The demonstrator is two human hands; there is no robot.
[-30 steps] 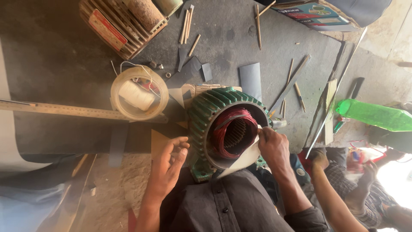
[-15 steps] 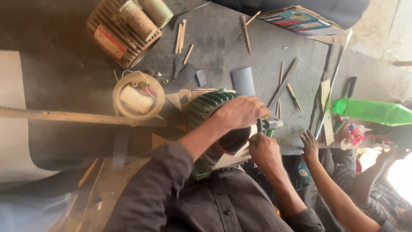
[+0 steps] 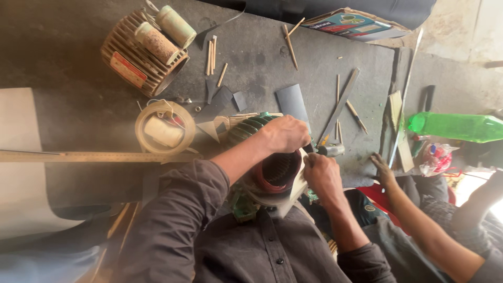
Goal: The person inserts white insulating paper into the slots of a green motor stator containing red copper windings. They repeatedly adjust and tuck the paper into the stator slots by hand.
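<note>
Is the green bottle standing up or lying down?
Lying down: the green bottle rests on its side along the bench's right edge, long side flat.

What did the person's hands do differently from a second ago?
The left hand left the near side of the green motor housing and crossed over its top to the far rim, beside the right hand, which stayed at the opening by the pale insulation sheet. The motor stayed put.
</note>
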